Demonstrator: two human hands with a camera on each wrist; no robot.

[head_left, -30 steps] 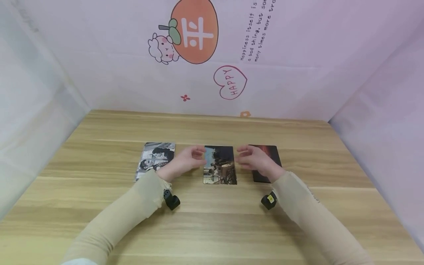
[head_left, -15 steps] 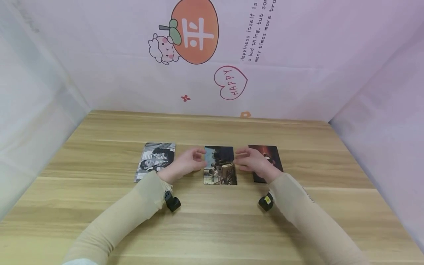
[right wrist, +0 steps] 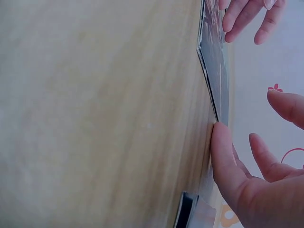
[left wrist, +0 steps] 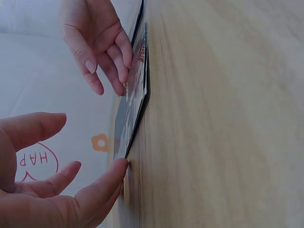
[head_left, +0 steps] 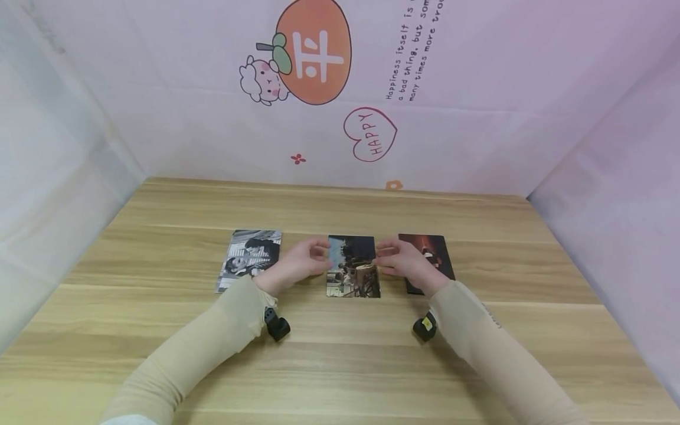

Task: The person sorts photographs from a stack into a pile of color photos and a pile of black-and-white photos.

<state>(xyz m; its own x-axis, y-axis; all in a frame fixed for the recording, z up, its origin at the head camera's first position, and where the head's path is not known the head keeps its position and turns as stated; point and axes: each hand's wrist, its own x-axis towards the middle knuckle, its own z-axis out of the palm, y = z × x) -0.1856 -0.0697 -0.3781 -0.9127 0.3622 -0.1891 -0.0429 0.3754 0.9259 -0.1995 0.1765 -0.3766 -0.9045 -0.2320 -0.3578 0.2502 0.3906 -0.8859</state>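
A picture card (head_left: 350, 271) with a street-like scene lies flat on the table between both hands; its edge looks like a thin stack in the left wrist view. My left hand (head_left: 300, 260) is at its left side, a fingertip right at the card's edge, thumb held apart. From the other side my right hand (head_left: 408, 265) meets the right edge with a fingertip, fingers spread and loosely bent in the right wrist view. Under the left wrist, partly covered, is a black-and-white picture card (head_left: 249, 251). A dark, reddish picture card (head_left: 438, 251) lies partly behind the right hand.
The wooden table (head_left: 340, 366) carries the three cards in a row. White cloth walls (head_left: 478, 88) with printed drawings and lettering stand at the back and both sides. Small black wrist cameras (head_left: 276, 326) hang beneath the sleeves.
My right hand has moved slightly left, up to the middle card's right edge, uncovering more of the dark card. The left hand has barely moved, staying at the left edge.
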